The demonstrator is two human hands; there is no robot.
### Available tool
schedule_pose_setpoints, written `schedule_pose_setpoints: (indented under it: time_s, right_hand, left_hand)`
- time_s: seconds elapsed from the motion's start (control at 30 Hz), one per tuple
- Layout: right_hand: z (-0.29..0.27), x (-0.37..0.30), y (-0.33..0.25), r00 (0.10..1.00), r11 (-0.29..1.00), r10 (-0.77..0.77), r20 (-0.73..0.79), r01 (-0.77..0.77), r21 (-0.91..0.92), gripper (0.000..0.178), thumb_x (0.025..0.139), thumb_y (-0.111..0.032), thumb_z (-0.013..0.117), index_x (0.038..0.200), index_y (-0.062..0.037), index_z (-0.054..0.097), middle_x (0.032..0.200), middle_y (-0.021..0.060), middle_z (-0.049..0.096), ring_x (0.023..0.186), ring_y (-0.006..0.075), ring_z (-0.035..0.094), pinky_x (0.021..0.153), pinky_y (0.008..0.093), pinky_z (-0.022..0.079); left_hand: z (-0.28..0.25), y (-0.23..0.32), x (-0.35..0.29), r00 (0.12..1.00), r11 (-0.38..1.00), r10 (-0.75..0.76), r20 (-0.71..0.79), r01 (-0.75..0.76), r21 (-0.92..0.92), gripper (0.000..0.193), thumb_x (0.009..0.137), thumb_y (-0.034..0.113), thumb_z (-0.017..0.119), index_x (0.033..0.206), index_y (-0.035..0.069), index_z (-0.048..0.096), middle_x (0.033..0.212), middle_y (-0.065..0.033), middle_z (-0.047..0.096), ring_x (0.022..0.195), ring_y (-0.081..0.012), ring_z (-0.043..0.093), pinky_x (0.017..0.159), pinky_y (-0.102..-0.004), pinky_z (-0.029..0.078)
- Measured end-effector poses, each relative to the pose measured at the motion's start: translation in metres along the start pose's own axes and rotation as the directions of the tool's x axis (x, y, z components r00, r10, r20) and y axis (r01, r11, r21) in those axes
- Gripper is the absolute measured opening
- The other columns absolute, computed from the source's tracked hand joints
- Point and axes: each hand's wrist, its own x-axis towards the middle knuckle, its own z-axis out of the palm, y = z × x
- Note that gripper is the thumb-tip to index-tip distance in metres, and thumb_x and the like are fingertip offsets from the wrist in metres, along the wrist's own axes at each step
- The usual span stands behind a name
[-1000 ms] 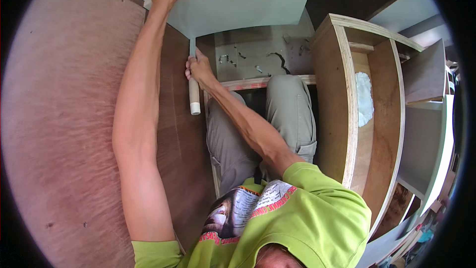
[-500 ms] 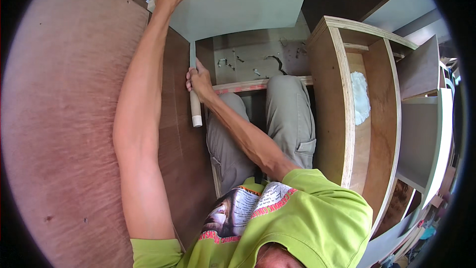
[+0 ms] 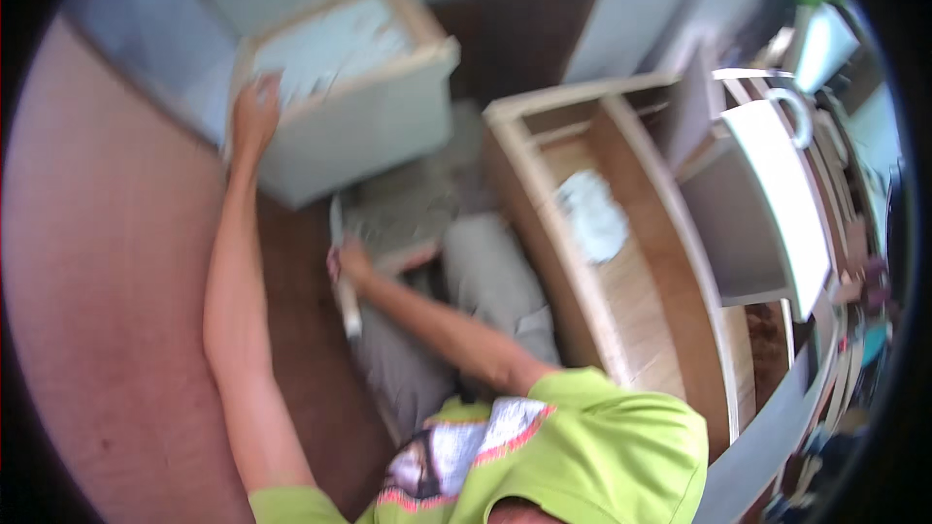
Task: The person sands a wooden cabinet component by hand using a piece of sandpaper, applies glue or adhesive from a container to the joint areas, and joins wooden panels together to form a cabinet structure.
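- We see one long, straight, pale-handled hand tool (image 3: 349, 313) with a narrow light-grey blade, slightly tilted, just beside the person's grey trousers (image 3: 497, 267); blur smears its outline.
- The bare right hand (image 3: 351, 264) wraps it partway along, fingers curled closed, though we cannot separate them one by one.
- The blade reaches up toward a pale grey-green box with a light wooden rim (image 3: 361, 143); we cannot tell whether they touch.
- The bare left hand (image 3: 254, 119) is at that box's left rim; we cannot tell how far its fingers bend or whether they grip.
- Rightward, we see an open plywood cabinet (image 3: 668, 318) with an irregular white patch (image 3: 593, 217) inside.
- Items along the right edge blur together, cut off by the dark lens border.
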Motion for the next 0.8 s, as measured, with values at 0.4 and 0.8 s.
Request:
schedule_pose_setpoints:
  time_s: [0.4,0.8]
  right_hand:
    - [-0.101,-0.103,-0.124,0.987,0.967,-0.151,0.063,0.160,-0.198,0.038,0.095,-0.008,0.051,0.131,-0.0117,0.044,0.075,-0.0002,0.051,0.054,0.0061,0.047,0.042,0.0210,0.040]
    - [-0.128,-0.198,-0.145,0.954,0.889,-0.300,0.029,0.290,-0.355,0.074,0.094,-0.017,0.056,0.155,-0.0103,0.014,0.082,0.0005,0.055,0.058,0.0055,0.051,0.045,0.0205,0.042]
  left_hand:
    - [0.008,0.018,-0.019,0.946,0.991,0.022,-0.325,-0.064,-0.120,0.022,0.097,0.012,0.051,0.108,0.001,0.066,0.107,-0.0152,0.067,0.101,-0.0322,0.062,0.090,-0.0398,0.046]
    - [0.163,0.051,-0.208,0.872,0.473,-0.479,0.099,0.352,-0.808,0.033,0.101,0.019,0.047,0.124,-0.003,0.055,0.124,-0.0173,0.060,0.116,-0.0291,0.057,0.103,-0.0394,0.042]
